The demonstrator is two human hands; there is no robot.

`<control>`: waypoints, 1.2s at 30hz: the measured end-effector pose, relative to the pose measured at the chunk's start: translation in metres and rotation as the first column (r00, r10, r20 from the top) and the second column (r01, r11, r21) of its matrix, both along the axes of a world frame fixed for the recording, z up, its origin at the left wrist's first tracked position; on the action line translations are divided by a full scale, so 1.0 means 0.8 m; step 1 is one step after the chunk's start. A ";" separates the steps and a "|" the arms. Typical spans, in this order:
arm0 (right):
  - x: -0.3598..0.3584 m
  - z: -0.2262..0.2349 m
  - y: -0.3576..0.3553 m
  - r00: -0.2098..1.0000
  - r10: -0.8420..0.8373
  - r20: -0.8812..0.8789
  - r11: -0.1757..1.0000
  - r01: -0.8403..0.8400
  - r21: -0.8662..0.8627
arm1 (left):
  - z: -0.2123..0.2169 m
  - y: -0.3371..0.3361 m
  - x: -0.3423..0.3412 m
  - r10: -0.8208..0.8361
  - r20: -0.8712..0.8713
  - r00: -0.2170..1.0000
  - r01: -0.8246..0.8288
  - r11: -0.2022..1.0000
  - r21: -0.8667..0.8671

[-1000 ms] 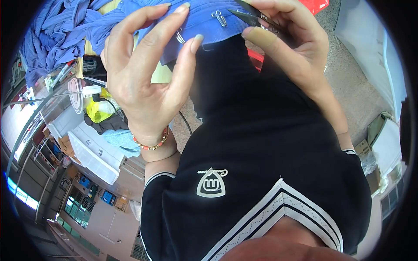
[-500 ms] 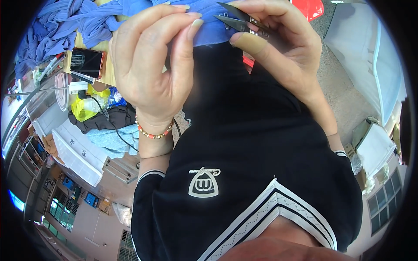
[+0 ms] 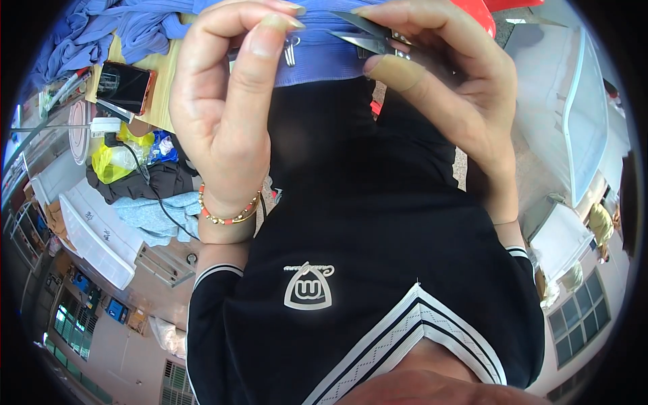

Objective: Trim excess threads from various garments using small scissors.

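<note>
My right hand [image 3: 466,94] is closed around a pair of thread snips [image 3: 379,42]. Their two dark pointed blades stand apart and point left, over blue ribbed cloth [image 3: 317,66]. A tan covering wraps my right thumb. Facing the blade tips, my left hand [image 3: 226,108] is pinched at thumb and fingertips; whatever it may grip is too fine to make out. Just beyond that pinch, small silvery looped metal pieces [image 3: 291,52] lie against the cloth. The cloth's hem hangs over my dark clothing.
More blue cloth [image 3: 81,47] lies heaped at far left, beside a dark-screened phone [image 3: 125,86] on a wooden surface [image 3: 162,84]. A white plug with a black cable [image 3: 142,162] hangs near yellow bags [image 3: 111,162]. A translucent bin [image 3: 543,108] stands right; red plastic [image 3: 476,13] shows behind my right hand.
My left thumb has come up closer to its fingertips, and the hand has turned. The silvery pieces now show beside it. The snips stay apart in my right hand; the view has shifted slightly.
</note>
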State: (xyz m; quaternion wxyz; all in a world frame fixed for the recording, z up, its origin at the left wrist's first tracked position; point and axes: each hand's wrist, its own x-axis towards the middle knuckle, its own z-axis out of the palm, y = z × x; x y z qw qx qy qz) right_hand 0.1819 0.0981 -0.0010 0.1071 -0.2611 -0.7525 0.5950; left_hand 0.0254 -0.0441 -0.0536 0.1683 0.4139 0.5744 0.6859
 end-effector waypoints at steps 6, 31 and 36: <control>-0.017 0.011 0.006 1.000 0.010 -0.029 0.997 -0.012 -0.077 | -0.004 0.001 -0.001 -0.014 0.123 0.992 0.009 0.999 0.037; -0.027 0.014 -0.003 0.992 -0.003 -0.127 0.998 0.010 0.056 | -0.008 -0.011 -0.026 -0.045 0.347 0.937 0.031 0.998 0.046; -0.022 -0.028 0.008 0.976 -0.073 -0.204 0.938 -0.003 -0.348 | -0.026 -0.018 -0.055 0.146 0.284 0.948 -0.141 0.989 -0.039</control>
